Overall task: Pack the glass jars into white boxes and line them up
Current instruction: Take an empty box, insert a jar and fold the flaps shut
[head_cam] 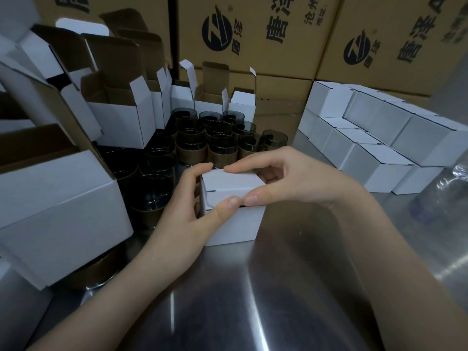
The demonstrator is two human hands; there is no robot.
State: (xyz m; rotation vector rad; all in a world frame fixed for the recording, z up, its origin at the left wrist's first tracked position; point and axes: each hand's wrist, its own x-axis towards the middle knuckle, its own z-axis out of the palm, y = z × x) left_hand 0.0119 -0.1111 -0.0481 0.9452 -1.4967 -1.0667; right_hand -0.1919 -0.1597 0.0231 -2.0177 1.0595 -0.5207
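Now, left of the box (235,221) I'm closing, open boxes (119,117) stand ready, with jars (220,145) massed just behind it, within reach. My left hand (187,211) pinches its left side, thumb on the lid flap. My right hand (286,178) curls over the top, pressing the flap down. Right of it, closed boxes (374,138) sit lined up on the worktop (278,287).

The lowered lid of the small white cardboard box (233,183) is hiding its inside. A blurred clear plastic bottle (450,193) is running off the right edge, and a large open white carton (58,198) is covering some dark glass jars (152,193).
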